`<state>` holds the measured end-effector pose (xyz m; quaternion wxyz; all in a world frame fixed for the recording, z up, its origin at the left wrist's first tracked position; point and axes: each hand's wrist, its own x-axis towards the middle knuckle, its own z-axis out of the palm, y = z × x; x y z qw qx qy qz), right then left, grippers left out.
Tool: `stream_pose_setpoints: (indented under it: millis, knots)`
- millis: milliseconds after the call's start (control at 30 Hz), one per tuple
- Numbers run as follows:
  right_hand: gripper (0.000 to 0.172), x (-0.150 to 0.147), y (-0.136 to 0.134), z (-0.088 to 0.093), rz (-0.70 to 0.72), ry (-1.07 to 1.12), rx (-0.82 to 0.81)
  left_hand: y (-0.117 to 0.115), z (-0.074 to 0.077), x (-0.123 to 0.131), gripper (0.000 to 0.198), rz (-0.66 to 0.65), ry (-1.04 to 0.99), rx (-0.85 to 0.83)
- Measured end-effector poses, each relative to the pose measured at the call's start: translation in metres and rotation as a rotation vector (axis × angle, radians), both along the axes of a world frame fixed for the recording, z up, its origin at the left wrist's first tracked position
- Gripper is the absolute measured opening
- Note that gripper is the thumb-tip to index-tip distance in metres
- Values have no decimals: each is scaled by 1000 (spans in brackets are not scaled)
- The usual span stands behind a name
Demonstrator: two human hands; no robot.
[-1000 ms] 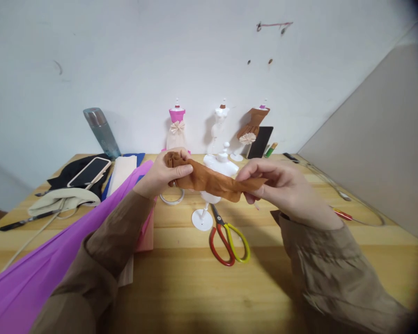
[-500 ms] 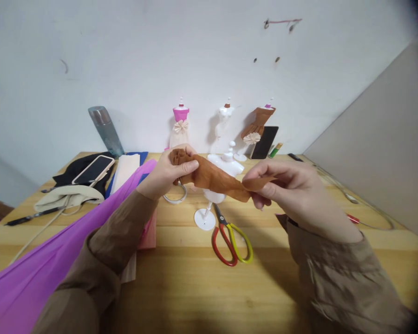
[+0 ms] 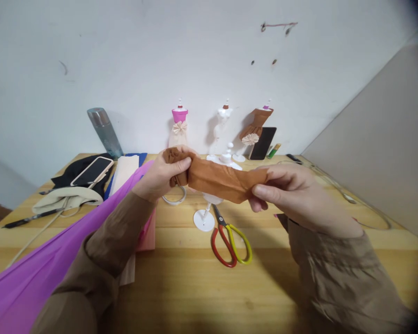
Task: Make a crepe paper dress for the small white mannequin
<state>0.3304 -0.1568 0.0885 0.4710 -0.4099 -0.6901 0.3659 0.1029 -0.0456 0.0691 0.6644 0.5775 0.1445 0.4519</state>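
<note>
A strip of brown crepe paper (image 3: pixel 218 178) stretches between my two hands above the table. My left hand (image 3: pixel 165 174) grips its gathered, pleated end between thumb and fingers. At the other end, my right hand (image 3: pixel 285 190) pinches the flatter part of the strip. Behind the paper stands a small white mannequin (image 3: pixel 226 160), its torso mostly hidden and its round base showing below. Scissors (image 3: pixel 231 241) with one red and one yellow handle lie on the table under the strip, blades partly crossed. A roll of white tape (image 3: pixel 174 197) lies below my left hand.
Three small mannequins stand along the wall: one in a pink top (image 3: pixel 179 116), one bare white (image 3: pixel 224 125), one in brown paper (image 3: pixel 259 123). At left are a bottle (image 3: pixel 105 132), a phone (image 3: pixel 92 170) and purple paper (image 3: pixel 66 253). A dark phone (image 3: pixel 263 144) leans at right.
My right fingers have shifted along the brown strip; its folded-over end now lies flatter and the strip is spread wider. My left hand keeps its hold. The view has moved slightly.
</note>
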Motion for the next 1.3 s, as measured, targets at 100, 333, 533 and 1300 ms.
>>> stream_pose_setpoints:
  millis: [100,333,533,1300]
  knots:
    - [31,-3,1,1,-19,14,-4,-7,3,6,38,6,-36,-33]
    - [25,-6,0,0,4,34,-55,-17,1,14,60,-1,-21,-112]
    - [27,-13,-4,-1,-25,4,-57,-13,2,7,59,-98,60,-27]
    - [30,-23,-10,-4,-252,-271,191,-20,27,-17,38,-130,346,137]
